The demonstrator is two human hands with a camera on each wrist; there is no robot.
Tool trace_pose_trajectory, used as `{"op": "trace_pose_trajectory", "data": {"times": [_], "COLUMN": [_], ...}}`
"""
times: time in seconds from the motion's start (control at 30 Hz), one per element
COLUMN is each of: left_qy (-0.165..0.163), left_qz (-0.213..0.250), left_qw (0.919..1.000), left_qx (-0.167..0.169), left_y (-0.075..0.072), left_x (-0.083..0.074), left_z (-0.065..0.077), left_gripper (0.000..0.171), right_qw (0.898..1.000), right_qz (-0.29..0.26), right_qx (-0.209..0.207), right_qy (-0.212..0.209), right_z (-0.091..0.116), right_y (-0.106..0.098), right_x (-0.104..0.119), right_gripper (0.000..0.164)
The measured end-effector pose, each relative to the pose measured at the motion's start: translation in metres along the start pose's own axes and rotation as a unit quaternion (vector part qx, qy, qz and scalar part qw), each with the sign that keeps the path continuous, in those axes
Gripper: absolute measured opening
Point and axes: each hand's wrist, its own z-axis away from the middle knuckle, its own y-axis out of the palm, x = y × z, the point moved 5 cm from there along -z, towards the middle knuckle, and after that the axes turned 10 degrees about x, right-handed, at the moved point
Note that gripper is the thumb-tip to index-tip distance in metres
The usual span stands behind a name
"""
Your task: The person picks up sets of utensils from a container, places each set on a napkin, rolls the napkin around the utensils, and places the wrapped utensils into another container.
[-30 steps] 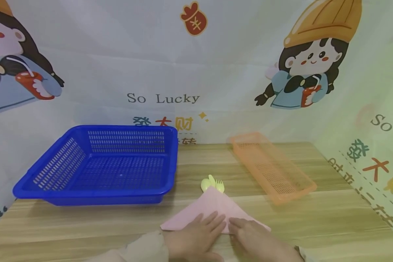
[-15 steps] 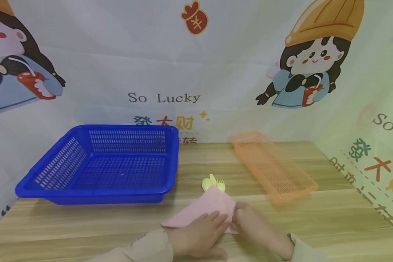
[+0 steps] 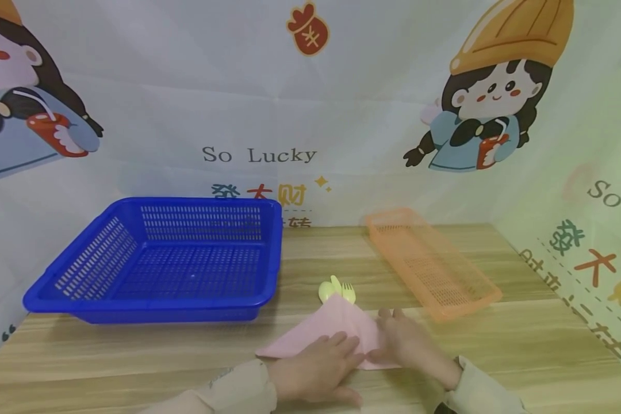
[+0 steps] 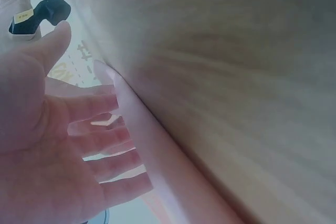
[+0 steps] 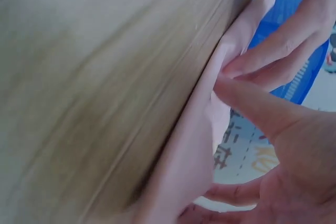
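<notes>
A pink napkin (image 3: 321, 329), folded to a point at the far side, lies on the wooden table. From under that point stick out the heads of a pale yellow spoon (image 3: 326, 292), knife (image 3: 336, 284) and fork (image 3: 348, 292); their handles are hidden. My left hand (image 3: 315, 368) rests on the napkin's near middle, fingers extended. On the right part of the napkin lies my right hand (image 3: 406, 342), thumb and fingers spread. In the right wrist view its thumb touches the napkin (image 5: 184, 156) close to the left hand's fingers (image 5: 289, 40).
A large blue plastic basket (image 3: 269, 296) stands at the left, beyond the left hand. Farther back on the right is a long orange basket (image 3: 473, 293), set at an angle. A printed cloth (image 3: 362, 115) hangs behind the table and along its sides.
My right hand first lay by the left, then lifted the napkin's right corner inward with curled fingers. Now its fingers are spread and that side reaches right again. The left hand stays in place.
</notes>
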Motion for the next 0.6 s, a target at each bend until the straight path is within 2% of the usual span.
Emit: {"op": "trace_pose_trajectory", "data": {"times": [0.13,0.43,0.53,0.6], "left_qy": [0.004,0.009,0.009,0.009], "left_qz": [-0.014,-0.01,-0.011,-0.009], "left_qw": [0.9999,0.9998,0.9998,0.9999], "left_qx": [-0.006,-0.013,-0.012,-0.011], "left_y": [-0.0001,0.0011,0.0009,0.0007], "left_x": [0.0003,0.0011,0.0013,0.0013], "left_z": [-0.0022,-0.0035,-0.0033,-0.0032], "left_gripper": [0.067,0.066,0.064,0.064], "right_qw": [0.999,0.996,0.992,0.985], "right_qz": [-0.037,-0.085,-0.12,-0.159], "right_qx": [0.025,0.03,0.042,0.058], "right_qy": [0.006,0.0,-0.009,-0.028], "right_z": [-0.0026,-0.0024,-0.003,-0.0035], "right_y": [0.0007,0.0012,-0.0001,-0.0003], "right_x": [-0.0077,-0.0098,-0.0096,-0.0112], "right_gripper": [0.058,0.029,0.023,0.021]}}
